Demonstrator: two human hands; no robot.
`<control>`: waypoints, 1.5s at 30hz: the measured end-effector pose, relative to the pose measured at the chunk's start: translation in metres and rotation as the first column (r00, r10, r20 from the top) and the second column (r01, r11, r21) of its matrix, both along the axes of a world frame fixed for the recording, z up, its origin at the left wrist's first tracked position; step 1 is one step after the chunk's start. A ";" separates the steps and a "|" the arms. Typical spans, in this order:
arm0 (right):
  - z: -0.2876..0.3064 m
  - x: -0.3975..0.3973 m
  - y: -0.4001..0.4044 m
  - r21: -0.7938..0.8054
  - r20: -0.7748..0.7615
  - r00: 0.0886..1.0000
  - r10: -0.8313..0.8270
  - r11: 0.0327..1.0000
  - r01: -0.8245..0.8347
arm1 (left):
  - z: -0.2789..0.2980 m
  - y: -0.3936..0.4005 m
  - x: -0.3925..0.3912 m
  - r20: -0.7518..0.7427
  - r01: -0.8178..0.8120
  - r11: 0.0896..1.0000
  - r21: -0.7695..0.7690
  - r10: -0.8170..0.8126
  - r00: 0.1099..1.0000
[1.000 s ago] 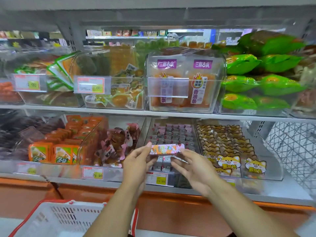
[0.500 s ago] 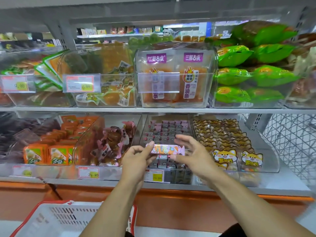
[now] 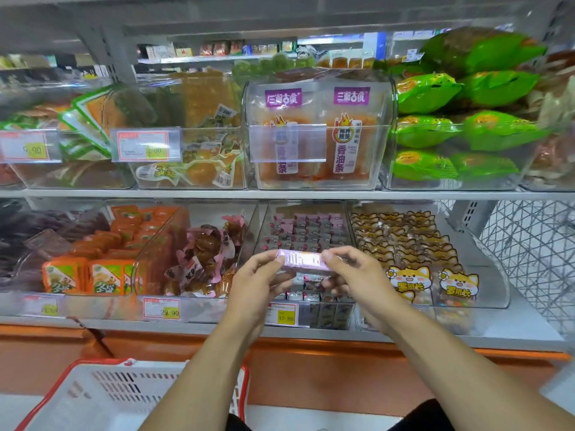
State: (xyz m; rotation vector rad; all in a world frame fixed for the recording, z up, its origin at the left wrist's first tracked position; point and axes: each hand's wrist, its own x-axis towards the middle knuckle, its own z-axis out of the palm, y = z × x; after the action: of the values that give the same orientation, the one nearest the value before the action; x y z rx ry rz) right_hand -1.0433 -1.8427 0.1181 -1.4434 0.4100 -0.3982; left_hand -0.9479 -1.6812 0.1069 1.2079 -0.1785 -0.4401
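Nearest to me, at the bottom left, I see a white basket (image 3: 102, 396) with a red rim, below the orange base of the shelving. Both forearms reach up from there to the lower shelf (image 3: 199, 328).

My left hand (image 3: 258, 284) grips the left end of a pale purple packet (image 3: 303, 261), fingers curled round it. My right hand (image 3: 357, 281) pinches the right end, thumb and fingers clamped on the wrapper. The packet lies level between the two hands, held in the air just above the front of a clear bin (image 3: 264, 231) of small pink sweets, near the front edge of the lower shelf. I cannot tell whether it touches the sweets below.

On that front edge, under the hands, sits a price tag (image 3: 283, 314), and another tag (image 3: 161, 309) further left reads 29.90. Left of the bin lie brown sweets in pink wrappers (image 3: 205, 253), then orange packs (image 3: 102, 269). To the right stand rows of dog-face packets (image 3: 407, 244), and past them, at the shelf's right end, a wire mesh (image 3: 529, 259).

Further back, on the upper shelf (image 3: 311, 194), a clear box of orange sticks (image 3: 351, 135) stands straight above my hands, with green bags (image 3: 466, 119) heaped at its right.
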 end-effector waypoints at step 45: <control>-0.001 0.009 0.001 0.180 0.022 0.993 0.114 0.977 -0.117 | -0.002 0.005 0.001 0.150 -0.181 0.944 0.277 0.143 0.978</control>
State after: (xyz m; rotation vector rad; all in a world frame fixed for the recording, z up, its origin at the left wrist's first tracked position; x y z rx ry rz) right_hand -1.0339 -1.8417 0.1167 -1.2796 0.3418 -0.2684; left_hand -0.9468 -1.6761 0.1046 1.5285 -0.1256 -0.2480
